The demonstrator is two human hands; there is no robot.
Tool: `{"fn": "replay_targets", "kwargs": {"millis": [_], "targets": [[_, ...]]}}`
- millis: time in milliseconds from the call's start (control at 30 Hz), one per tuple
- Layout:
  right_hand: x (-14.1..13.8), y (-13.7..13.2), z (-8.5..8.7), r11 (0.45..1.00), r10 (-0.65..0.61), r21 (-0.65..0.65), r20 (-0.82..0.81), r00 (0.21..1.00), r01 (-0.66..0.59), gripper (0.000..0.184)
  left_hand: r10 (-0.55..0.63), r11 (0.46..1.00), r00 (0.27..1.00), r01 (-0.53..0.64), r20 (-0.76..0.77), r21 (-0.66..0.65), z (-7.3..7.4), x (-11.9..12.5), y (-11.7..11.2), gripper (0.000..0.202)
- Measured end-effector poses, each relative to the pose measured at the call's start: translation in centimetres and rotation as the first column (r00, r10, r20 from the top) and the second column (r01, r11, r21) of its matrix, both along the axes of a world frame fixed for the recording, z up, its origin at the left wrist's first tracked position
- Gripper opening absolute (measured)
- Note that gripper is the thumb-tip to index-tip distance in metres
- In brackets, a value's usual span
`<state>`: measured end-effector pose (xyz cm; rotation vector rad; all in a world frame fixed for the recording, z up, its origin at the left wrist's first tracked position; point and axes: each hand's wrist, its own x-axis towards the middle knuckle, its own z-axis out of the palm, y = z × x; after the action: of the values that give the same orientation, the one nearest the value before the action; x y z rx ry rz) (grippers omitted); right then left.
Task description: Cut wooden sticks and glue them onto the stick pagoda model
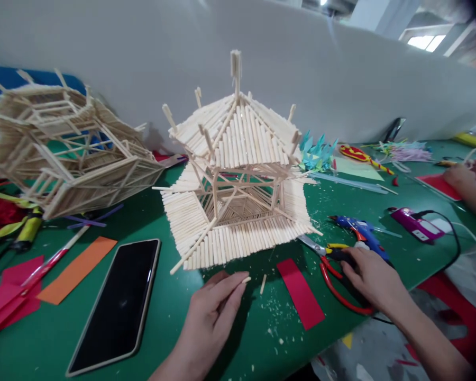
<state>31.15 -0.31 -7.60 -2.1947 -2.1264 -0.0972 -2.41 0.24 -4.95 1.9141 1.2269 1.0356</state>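
Observation:
My left hand [212, 317] is closed in a pinch on a short piece of wooden stick [246, 280], in front of the model pavilion [241, 143]. The pavilion is built of pale round sticks, with a peaked roof above a wider skirt of sticks. At the right, my right hand [371, 275] curls its fingers over the yellow-and-black handles of pliers [335, 250], whose jaws I cannot make out. Beneath that hand lie red-handled scissors [328, 286]. A blue glue gun [359, 228] rests just beyond it. Another stick piece [263, 284] lies beside my left hand.
A second stick framework [75, 153] stands at the left. On the green table [174, 328] are a phone [117, 304], an orange strip [77, 270], a red strip [300, 293] and a purple device [416, 225]. Another person's hand [458, 177] is at the far right.

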Motion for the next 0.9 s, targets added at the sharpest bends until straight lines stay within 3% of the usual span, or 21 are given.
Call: {"fn": "replay_targets", "kwargs": {"millis": [200, 300, 400, 500, 633, 900], "targets": [[-0.1, -1.4, 0.7, 0.998, -0.048, 0.044, 0.002, 0.999, 0.048, 0.030, 0.065, 0.945, 0.972, 0.013, 0.226, -0.328, 1.0, 1.0, -0.4, 0.018], [0.1, -3.0, 1.9, 0.997, -0.010, 0.070, -0.111, 0.994, 0.017, 0.032, 0.106, 0.862, 0.952, 0.056, 0.287, -0.504, 1.5, 2.1, -0.4, 0.020], [-0.4, -4.5, 3.4, 0.999, 0.034, 0.016, -0.267, 0.963, -0.031, 0.030, 0.126, 0.776, 0.946, 0.094, 0.299, -0.624, 1.7, 2.9, -0.3, 0.022], [-1.9, -5.3, 4.6, 0.993, 0.028, -0.093, -0.409, 0.912, -0.073, 0.027, 0.139, 0.741, 0.934, 0.122, 0.328, -0.661, 1.4, 2.8, -0.3, 0.024], [-4.6, -5.3, 5.4, 0.966, 0.012, -0.210, -0.546, 0.838, -0.150, 0.029, 0.175, 0.735, 0.916, 0.122, 0.361, -0.667, 0.9, 2.3, -0.4, 0.025], [-7.5, -5.6, 4.5, 0.924, 0.082, -0.223, -0.679, 0.729, -0.312, 0.045, 0.247, 0.729, 0.882, 0.104, 0.401, -0.676, 0.1, 1.7, -0.6, 0.025]]}}
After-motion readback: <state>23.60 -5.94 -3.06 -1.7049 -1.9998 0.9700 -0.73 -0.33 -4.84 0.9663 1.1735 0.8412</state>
